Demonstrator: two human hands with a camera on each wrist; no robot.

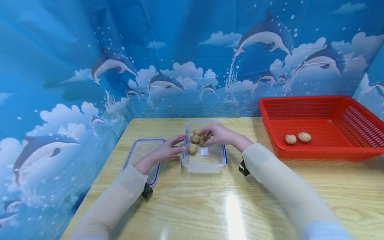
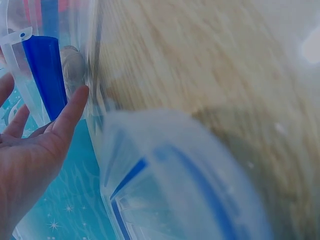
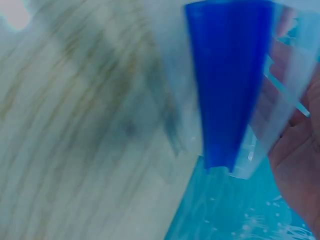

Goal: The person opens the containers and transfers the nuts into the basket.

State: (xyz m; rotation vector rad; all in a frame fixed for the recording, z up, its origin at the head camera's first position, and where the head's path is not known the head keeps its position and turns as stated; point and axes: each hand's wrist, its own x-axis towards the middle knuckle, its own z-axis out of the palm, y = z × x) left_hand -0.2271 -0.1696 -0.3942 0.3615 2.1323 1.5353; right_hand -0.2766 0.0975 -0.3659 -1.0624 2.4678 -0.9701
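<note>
A clear plastic box (image 1: 207, 163) with blue clips stands on the wooden table and holds several walnuts (image 1: 193, 143). My right hand (image 1: 217, 134) reaches into the box from the right, and its fingertips are curled round a walnut (image 1: 205, 139) lying among the others. With straight fingers, my left hand (image 1: 172, 147) rests against the box's left wall. The left wrist view shows that hand (image 2: 37, 142) flat beside a blue clip (image 2: 46, 75), with a walnut (image 2: 73, 65) behind the wall. In the blurred right wrist view only a blue clip (image 3: 226, 85) and part of the palm (image 3: 300, 155) appear.
The box's lid (image 1: 141, 155), clear with a blue rim, lies flat to the left, partly under my left forearm. A red mesh basket (image 1: 330, 151) at the right holds two walnuts (image 1: 297, 138). Blue dolphin-print walls close in the table at the back and left.
</note>
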